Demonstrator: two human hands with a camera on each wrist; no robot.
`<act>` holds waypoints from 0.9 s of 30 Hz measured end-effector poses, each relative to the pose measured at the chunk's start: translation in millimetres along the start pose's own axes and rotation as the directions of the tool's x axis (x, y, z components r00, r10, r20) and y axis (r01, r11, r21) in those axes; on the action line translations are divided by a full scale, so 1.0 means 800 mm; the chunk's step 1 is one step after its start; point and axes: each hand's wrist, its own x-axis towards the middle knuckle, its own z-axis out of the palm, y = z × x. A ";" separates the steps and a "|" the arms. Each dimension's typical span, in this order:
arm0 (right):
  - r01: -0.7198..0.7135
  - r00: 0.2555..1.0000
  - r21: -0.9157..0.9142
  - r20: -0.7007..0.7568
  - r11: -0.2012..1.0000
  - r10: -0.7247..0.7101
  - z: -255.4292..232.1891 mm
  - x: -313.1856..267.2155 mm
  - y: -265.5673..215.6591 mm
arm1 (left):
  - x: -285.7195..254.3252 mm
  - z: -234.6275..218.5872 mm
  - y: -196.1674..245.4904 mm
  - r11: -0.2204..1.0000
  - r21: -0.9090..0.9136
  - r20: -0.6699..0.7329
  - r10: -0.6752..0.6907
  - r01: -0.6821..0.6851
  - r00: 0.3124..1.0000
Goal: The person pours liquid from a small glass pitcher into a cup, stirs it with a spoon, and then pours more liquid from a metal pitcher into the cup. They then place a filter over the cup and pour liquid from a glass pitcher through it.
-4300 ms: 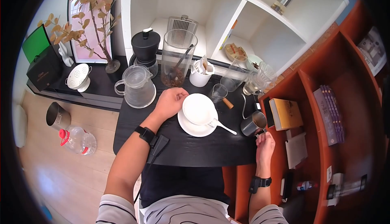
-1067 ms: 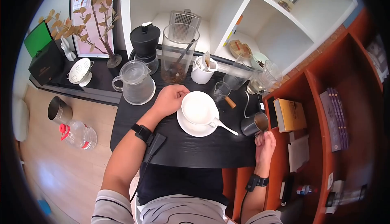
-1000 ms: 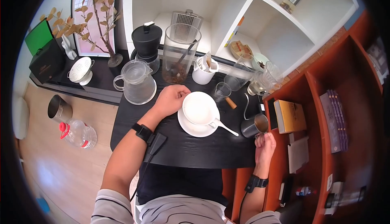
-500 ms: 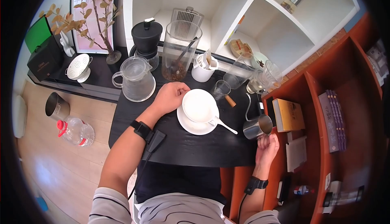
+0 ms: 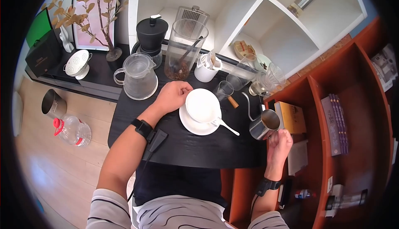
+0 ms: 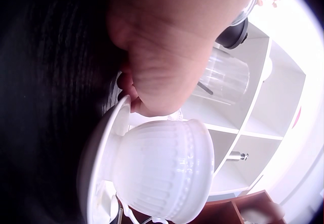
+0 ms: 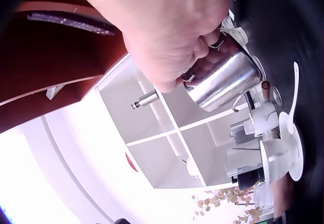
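Note:
A white footed cup (image 5: 202,104) stands on a white saucer (image 5: 195,127), with a white spoon (image 5: 229,127) lying on the saucer and its handle pointing right. My left hand (image 5: 172,96) is at the saucer's left edge, and its curled fingers hold the rim (image 6: 124,105); the thumb is hidden in the left wrist view. By its handle my right hand (image 5: 280,145) grips a steel gooseneck kettle (image 5: 262,128) without a lid, at the table's right edge. The kettle's thin spout (image 5: 248,106) points away from me. Bent fingers cover most of the handle in the right wrist view.
Behind the cup stand a glass jug (image 5: 139,77), a black grinder (image 5: 151,38), a tall glass cylinder (image 5: 185,52), a white mug (image 5: 207,68) and a small wooden-handled glass (image 5: 225,90). A red-brown bookshelf (image 5: 314,104) borders the black table (image 5: 187,154) on the right.
The right hand, first beside the kettle's handle low at the table edge, has come up and slightly right, moving the kettle with it. The left hand stays at the saucer.

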 end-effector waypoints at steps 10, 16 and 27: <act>-0.009 0.999 -0.131 0.051 0.991 0.016 0.017 0.034 -0.041 | 0.002 0.003 -0.011 0.999 -0.037 -0.017 0.008 -0.008 1.000; 0.008 0.992 -0.234 0.125 0.972 0.022 0.021 0.050 -0.048 | 0.001 0.002 -0.009 1.000 -0.017 -0.011 0.000 0.000 1.000; 0.007 0.993 -0.302 0.118 0.953 0.030 0.037 0.062 -0.073 | 0.000 0.000 -0.002 1.000 0.018 -0.014 0.002 -0.001 1.000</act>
